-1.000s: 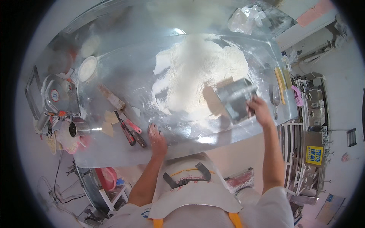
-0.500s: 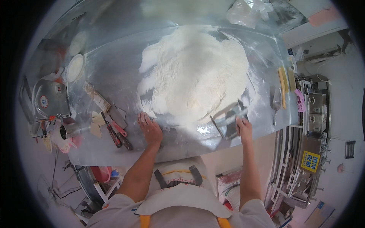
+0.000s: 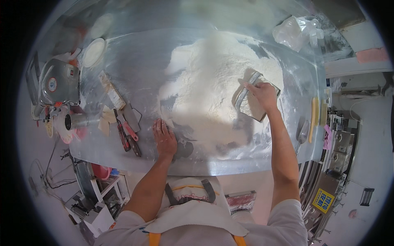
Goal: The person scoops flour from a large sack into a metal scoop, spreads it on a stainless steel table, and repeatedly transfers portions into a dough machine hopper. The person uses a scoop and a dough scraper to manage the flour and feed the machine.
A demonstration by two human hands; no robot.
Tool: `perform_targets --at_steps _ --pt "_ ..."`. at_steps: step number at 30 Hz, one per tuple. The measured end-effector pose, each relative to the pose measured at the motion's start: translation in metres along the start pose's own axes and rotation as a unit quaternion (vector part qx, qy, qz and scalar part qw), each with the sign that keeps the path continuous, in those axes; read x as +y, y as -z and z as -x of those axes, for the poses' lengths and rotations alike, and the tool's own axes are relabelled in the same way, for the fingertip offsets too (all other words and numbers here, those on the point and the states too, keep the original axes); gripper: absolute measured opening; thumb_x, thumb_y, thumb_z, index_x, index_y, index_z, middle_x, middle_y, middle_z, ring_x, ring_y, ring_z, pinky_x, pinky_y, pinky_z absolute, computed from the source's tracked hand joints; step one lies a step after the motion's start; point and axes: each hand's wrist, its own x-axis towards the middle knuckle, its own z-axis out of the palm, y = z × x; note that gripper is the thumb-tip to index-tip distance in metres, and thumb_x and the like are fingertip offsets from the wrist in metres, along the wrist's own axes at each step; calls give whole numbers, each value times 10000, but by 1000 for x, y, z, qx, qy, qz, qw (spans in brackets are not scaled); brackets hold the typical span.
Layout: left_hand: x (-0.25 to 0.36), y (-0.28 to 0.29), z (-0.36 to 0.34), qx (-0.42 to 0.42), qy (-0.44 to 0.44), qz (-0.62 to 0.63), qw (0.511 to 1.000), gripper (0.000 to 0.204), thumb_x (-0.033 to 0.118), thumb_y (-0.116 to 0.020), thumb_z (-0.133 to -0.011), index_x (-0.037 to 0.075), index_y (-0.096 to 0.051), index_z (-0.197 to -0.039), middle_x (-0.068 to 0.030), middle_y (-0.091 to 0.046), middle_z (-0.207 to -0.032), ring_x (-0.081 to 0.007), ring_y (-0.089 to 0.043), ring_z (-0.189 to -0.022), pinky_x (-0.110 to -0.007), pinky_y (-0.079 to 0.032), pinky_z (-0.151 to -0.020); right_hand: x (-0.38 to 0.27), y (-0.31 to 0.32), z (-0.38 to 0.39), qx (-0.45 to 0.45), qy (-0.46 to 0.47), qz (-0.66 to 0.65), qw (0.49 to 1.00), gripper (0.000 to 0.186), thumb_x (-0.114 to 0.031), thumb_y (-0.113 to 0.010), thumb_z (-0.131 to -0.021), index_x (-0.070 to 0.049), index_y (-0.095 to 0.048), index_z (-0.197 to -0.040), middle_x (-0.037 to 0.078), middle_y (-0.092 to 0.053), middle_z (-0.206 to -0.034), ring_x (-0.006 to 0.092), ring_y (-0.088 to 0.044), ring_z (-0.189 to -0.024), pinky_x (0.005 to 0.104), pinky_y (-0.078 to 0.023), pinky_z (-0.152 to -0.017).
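Observation:
A wide, uneven heap of white flour (image 3: 205,78) covers the middle and right of the metal table (image 3: 135,57). My right hand (image 3: 264,95) is closed on a boxy metal scoop (image 3: 246,92), tilted over the right part of the heap. White flour shows in or under the scoop; I cannot tell which. Left of the heap's near edge, my left hand (image 3: 165,138) lies flat on the tabletop with its fingers stretched out. By its fingertips is a small pale flat piece (image 3: 169,122), partly covered.
At the left lie red-and-black handled tools (image 3: 124,137), a flour-dusted block (image 3: 111,91), a white plate (image 3: 94,52) and a metal appliance (image 3: 60,84). Clear plastic bags (image 3: 293,33) rest at the far right. A yellow stick (image 3: 313,119) and a small scoop (image 3: 303,132) lie near the right edge.
My right hand has carried the scoop from the table's near side forward onto the flour, and the scoop has turned. The flour's near right part looks spread out. My left hand stays about where it was.

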Motion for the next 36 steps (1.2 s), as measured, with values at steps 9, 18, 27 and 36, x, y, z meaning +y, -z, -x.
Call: perform_targets --at_steps 9,18,27,36 --pt "-5 -2 5 22 -10 13 1000 593 128 -590 -982 -99 -403 -1497 -255 -367 -1594 -424 -318 -1533 -564 -253 -1294 -101 49 17 -43 54 215 974 580 -566 -820 -779 -17 -796 -964 185 -782 -1042 356 -753 -1002 464 -586 -879" --pt "-6 5 2 74 -43 58 995 518 78 -581 -966 -128 -484 -1432 -289 -470 -1530 -438 -403 -1483 -569 -298 -1263 -18 83 62 23 2 172 985 592 -610 -793 -803 -28 -802 -911 192 -765 -853 361 -739 -832 477 -560 -775" --pt "16 -19 4 94 59 51 993 524 77 -564 -983 -111 -463 -1461 -262 -444 -1557 -425 -373 -1507 -558 -276 -1273 237 66 103 81 -125 -240 959 482 -418 -791 -947 -107 -591 -637 -23 -527 -577 108 -469 -470 310 -341 -462" --pt "32 -21 -4 61 90 11 994 535 109 -522 -1034 -44 -403 -1533 -211 -398 -1616 -415 -333 -1534 -553 -259 -1290 343 98 -75 31 -94 -218 971 479 -465 -750 -977 -111 -606 -689 -38 -512 -633 90 -483 -581 293 -381 -549"
